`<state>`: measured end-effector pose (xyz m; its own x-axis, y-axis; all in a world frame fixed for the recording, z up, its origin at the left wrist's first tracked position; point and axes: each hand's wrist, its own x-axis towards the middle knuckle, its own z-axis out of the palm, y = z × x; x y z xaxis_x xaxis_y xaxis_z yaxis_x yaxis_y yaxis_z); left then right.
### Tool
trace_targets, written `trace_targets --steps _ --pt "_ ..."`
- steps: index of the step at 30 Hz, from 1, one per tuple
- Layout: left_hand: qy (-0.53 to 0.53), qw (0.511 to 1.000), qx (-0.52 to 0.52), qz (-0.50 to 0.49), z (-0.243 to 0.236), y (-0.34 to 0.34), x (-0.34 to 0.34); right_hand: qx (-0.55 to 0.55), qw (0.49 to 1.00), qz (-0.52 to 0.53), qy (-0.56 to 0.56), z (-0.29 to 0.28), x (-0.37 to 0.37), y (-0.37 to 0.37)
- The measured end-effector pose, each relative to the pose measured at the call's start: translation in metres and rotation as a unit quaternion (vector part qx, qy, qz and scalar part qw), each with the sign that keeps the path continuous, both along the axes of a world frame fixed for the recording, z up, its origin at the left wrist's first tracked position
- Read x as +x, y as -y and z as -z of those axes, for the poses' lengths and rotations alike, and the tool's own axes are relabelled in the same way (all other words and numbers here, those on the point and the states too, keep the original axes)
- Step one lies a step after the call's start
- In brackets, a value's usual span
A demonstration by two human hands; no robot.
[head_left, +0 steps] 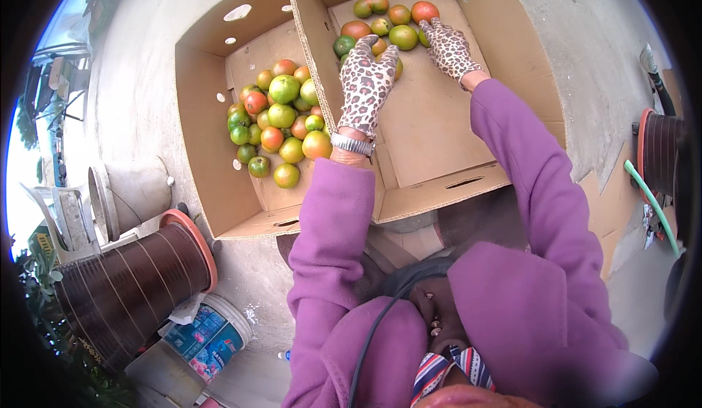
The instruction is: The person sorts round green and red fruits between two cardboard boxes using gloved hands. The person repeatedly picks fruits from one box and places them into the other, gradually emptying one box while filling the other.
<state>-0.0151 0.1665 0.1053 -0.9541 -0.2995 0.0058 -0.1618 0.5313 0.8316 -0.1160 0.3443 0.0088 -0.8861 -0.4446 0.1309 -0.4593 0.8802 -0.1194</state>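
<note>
Two open cardboard boxes stand side by side in front of me. Green, orange and reddish tomatoes are spread at the far end of the right box (431, 141). My left hand (365, 86), in a leopard-print glove, reaches over the dividing wall with fingers apart around an orange tomato (379, 45). My right hand (450, 51), gloved alike, has its fingers stretched beside a red tomato (424, 12) and partly covers a green one (423, 38). Between the hands lies a green tomato (403, 37). The left box (202, 101) holds a pile of mixed tomatoes (281, 115).
To the left a whitish bucket (139, 192) lies on its side near a large brown ribbed pot (135, 284) with an orange rim. A printed pail (208, 338) is below it. On the right are another brown pot (662, 152) and a pale green hose (654, 207).
</note>
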Motion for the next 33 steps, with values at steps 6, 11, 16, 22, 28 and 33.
trace_targets --steps 6,11,16,22,28,33 --pt "-0.030 0.996 -0.086 0.007 0.002 -0.003 0.001 0.077 0.993 0.055 0.069 0.001 -0.016 0.015" --pt "-0.013 0.997 -0.057 0.044 -0.005 0.000 0.002 -0.029 0.991 0.062 0.119 -0.025 0.001 0.012" --pt "-0.011 0.969 0.236 0.067 -0.025 0.001 0.003 -0.178 0.980 -0.028 0.081 -0.119 0.066 0.040" --pt "-0.066 0.969 0.210 0.114 -0.023 0.004 -0.004 -0.251 0.964 -0.088 -0.019 -0.126 0.074 0.035" --pt "-0.082 0.943 0.318 0.062 -0.043 0.014 0.005 -0.329 0.918 -0.184 -0.122 -0.125 0.069 0.031" --pt "-0.151 0.948 0.269 -0.080 -0.079 0.073 0.057 -0.255 0.948 -0.182 -0.050 -0.111 0.062 0.016"
